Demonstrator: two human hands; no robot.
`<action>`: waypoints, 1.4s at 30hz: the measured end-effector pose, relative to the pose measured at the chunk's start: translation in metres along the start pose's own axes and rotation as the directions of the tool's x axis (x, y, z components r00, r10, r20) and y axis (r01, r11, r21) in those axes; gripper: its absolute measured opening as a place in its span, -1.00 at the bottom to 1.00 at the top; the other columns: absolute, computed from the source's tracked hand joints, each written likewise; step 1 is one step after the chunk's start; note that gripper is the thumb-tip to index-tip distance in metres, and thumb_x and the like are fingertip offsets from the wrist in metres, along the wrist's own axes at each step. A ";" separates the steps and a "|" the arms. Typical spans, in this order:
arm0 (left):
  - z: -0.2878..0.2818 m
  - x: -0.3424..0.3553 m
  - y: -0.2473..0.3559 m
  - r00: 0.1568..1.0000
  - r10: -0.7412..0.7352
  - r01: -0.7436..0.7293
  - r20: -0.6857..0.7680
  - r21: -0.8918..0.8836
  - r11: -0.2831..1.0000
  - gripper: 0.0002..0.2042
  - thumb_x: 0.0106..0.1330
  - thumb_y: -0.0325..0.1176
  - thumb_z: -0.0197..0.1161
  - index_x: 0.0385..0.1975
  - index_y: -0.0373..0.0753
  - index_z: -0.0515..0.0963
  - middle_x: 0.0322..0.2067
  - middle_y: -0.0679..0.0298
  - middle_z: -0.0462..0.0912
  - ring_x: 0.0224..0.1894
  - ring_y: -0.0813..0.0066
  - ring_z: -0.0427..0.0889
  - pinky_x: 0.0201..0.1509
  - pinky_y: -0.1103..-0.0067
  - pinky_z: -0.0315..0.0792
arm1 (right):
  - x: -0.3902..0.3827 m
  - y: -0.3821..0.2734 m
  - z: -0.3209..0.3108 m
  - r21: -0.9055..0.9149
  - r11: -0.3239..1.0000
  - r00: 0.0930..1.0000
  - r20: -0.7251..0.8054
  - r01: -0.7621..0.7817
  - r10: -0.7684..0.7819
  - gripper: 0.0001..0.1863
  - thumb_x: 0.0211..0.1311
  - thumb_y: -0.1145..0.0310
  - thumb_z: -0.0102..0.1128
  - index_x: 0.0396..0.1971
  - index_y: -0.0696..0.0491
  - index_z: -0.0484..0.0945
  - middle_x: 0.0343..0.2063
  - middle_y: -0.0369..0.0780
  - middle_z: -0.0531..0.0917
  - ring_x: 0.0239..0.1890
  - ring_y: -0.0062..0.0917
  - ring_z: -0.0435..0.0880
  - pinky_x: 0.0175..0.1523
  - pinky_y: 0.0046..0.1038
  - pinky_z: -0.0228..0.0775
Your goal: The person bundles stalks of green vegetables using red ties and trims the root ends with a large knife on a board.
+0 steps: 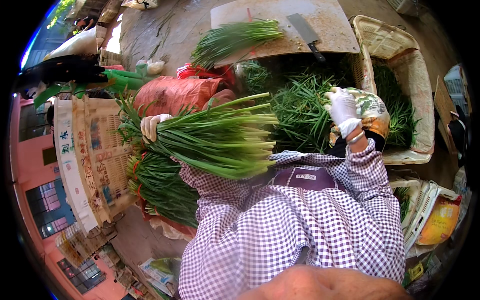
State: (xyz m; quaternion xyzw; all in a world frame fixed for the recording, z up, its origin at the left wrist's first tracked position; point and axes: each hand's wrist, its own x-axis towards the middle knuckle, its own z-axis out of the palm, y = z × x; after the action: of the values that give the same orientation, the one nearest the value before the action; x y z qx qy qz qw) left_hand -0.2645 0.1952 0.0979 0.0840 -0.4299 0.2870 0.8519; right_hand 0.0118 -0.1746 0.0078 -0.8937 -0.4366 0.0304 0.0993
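At nine o'clock, left hand (pixel 150 127) clenched one gathered chive bundle (pixel 215 140); right hand (pixel 343 111), at two o'clock, lay released on loose chives (pixel 300 107), still unsorted.

Sunlit concrete ground (pixel 160 30), a wooden chopping board (pixel 325 25), woven plastic baskets (pixel 80 150) and pink building walls (pixel 27 165).

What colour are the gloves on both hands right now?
White, on the left hand gripping the chive bundle and the right hand; head view.
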 end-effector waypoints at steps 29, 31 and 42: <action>-0.023 0.003 -0.009 0.998 -0.066 0.066 0.011 0.062 0.996 -0.90 0.18 -0.38 0.22 -0.44 -0.12 0.41 -0.49 0.38 0.53 -0.39 0.55 0.58 -0.12 0.44 0.36 | -0.019 -0.161 -0.009 0.489 -0.616 0.782 0.466 -0.618 -0.415 -0.64 0.27 0.49 0.16 0.07 0.14 0.46 -0.13 -0.26 0.63 -0.16 -0.59 0.64 -0.02 -0.52 0.52; -0.020 0.001 -0.012 0.999 -0.035 0.036 -0.016 0.113 0.993 -0.89 0.17 -0.39 0.23 -0.44 -0.12 0.40 -0.47 0.38 0.52 -0.38 0.56 0.58 -0.13 0.45 0.37 | -0.019 -0.160 -0.014 0.477 -0.653 0.799 0.468 -0.588 -0.377 -0.62 0.27 0.50 0.16 0.09 0.14 0.44 -0.12 -0.25 0.63 -0.12 -0.56 0.62 0.03 -0.49 0.50; -0.016 -0.007 0.004 0.999 0.008 -0.008 -0.034 0.002 1.000 -0.91 0.16 -0.43 0.23 -0.46 -0.09 0.44 -0.50 0.40 0.53 -0.37 0.59 0.56 -0.13 0.49 0.34 | -0.012 -0.024 0.034 0.922 -0.010 0.922 0.387 -0.387 0.015 -0.69 0.11 0.53 0.27 -0.09 0.11 0.56 -0.20 -0.21 0.66 -0.20 -0.54 0.65 -0.08 -0.51 0.49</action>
State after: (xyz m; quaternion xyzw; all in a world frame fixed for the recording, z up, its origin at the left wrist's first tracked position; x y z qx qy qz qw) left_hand -0.2589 0.2020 0.0823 0.0783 -0.4155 0.2921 0.8578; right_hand -0.0193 -0.1649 -0.0213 -0.6076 -0.1636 0.4583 0.6276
